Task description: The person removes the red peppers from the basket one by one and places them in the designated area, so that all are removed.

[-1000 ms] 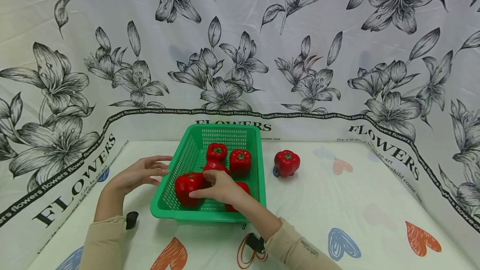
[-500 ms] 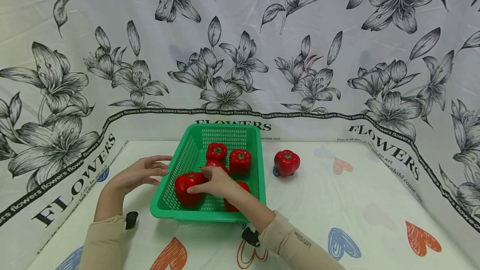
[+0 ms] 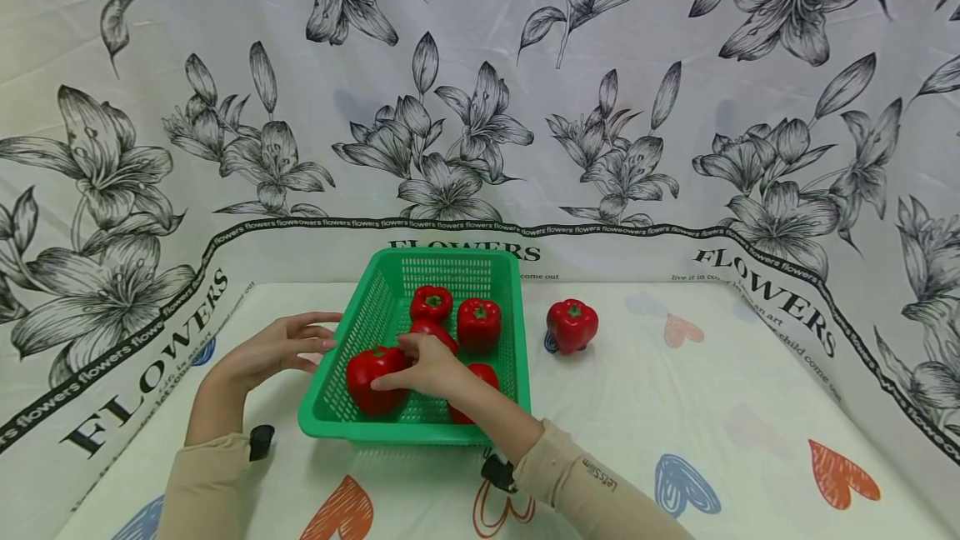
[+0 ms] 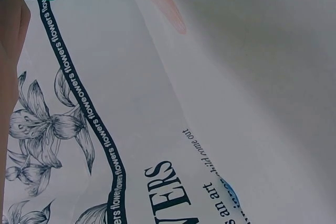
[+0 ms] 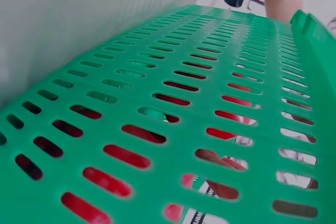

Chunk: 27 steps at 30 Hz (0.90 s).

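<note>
In the head view a green slotted plastic basket [image 3: 413,432] holds several red bell peppers. My right hand [image 3: 431,369] reaches over the near rim, its thumb and curled fingers on the front-left bell pepper [image 3: 363,384]. Part of that pepper is hidden behind the hand. My left hand [image 3: 273,347] is at the basket's left rim, fingers loosely bent, fingertips at or very near the edge. One more bell pepper [image 3: 572,326] sits on the cloth to the right. The right wrist view is filled by the basket's wall [image 5: 173,114], with red showing through its slots.
Other peppers inside are one at the back left [image 3: 431,304], one at the back right [image 3: 478,325], one in the middle [image 3: 435,332] and one partly hidden under the right forearm [image 3: 482,376]. A white cloth [image 3: 637,432] with printed hearts covers the table; a flower-patterned curtain [image 3: 615,23] hangs behind.
My right hand has shifted slightly up and left over the front-left bell pepper. The left hand, basket and peppers show no clear movement beyond a small camera shift.
</note>
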Motion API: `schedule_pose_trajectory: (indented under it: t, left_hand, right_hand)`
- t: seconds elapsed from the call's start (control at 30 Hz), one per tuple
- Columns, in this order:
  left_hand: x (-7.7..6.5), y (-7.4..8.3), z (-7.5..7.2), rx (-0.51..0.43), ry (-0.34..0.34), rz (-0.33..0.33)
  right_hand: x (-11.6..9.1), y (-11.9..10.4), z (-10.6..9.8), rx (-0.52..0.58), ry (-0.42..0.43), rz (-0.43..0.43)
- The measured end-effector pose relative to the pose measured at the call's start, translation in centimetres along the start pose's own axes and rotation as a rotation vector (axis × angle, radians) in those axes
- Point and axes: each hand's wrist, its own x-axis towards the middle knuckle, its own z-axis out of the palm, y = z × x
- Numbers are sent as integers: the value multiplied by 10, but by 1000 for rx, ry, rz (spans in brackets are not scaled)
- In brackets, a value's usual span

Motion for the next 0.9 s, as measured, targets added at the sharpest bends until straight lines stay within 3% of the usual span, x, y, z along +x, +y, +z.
schedule_pose_trajectory:
  t: [0.9]
  left_hand:
    - [0, 0, 0, 2, -12, 8]
  right_hand:
    - [2, 5, 5, -45, -22, 6]
